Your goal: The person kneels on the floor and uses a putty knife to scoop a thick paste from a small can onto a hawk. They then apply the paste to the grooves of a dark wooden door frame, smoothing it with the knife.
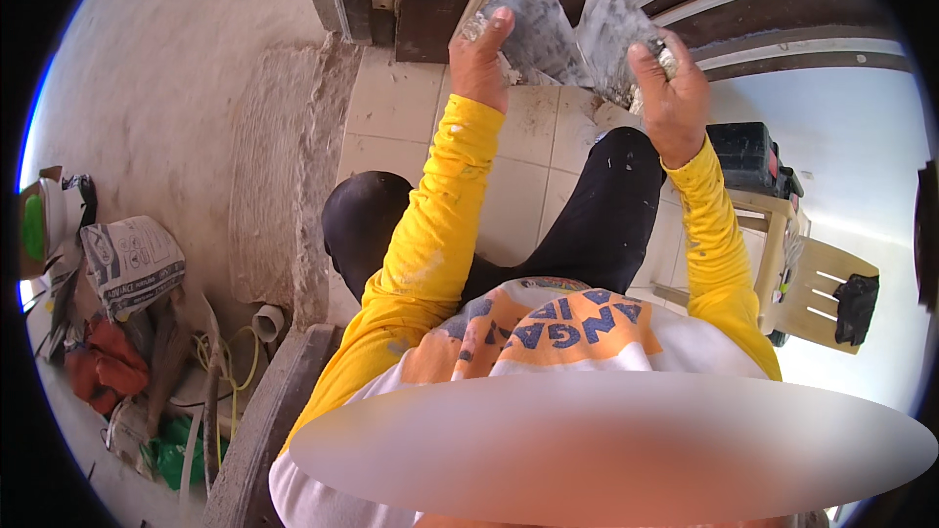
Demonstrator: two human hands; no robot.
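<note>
My left hand [480,59] grips a pointed piece of grey-and-white mottled tile [534,26] by its side, thumb on the near edge. A second mottled piece [612,33], also pointed, is held in my right hand [669,99], with the thumb towards its face. Pale crumbly lumps, perhaps old mortar, cling about the edges near both hands. The two pieces lean apart at the top and come close together or touch at their lower ends; which, I cannot tell. Below them are beige floor tiles [506,198] with scattered crumbs.
A dark wooden door [440,0] stands just beyond my left hand. At right are a black toolbox [741,154] and a beige plastic chair [814,286]. A rough wall strip [271,161], a cement bag [139,264], a red cloth [106,367] and a yellow cable [238,381] lie left.
</note>
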